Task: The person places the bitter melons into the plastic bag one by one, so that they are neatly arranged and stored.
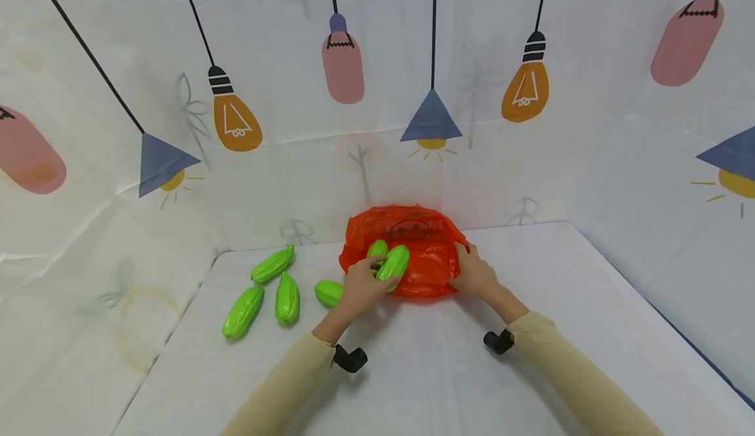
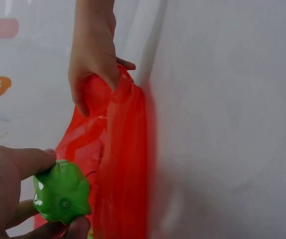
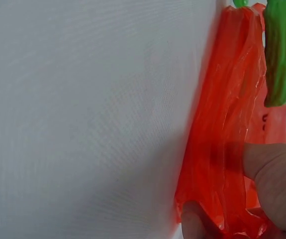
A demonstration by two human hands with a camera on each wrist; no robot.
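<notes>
Left hand pinches green vegetable; right hand grips red bag; only left-wrist view shows vegetable's end nub.

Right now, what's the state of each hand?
Left hand: closed, holding a green ribbed vegetable.
Right hand: closed, holding the red bag by its edge.

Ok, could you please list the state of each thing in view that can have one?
Bag: mouth open, edge gripped.
Left hand: pinches one vegetable.
Right hand: grips the bag's edge.
Held vegetable: tilted, off the table.
Vegetable beyond it: at bag's mouth; whether inside, unclear.
Vegetable by left wrist: lying, partly hidden.
Three left vegetables: lying apart, untouched.
</notes>
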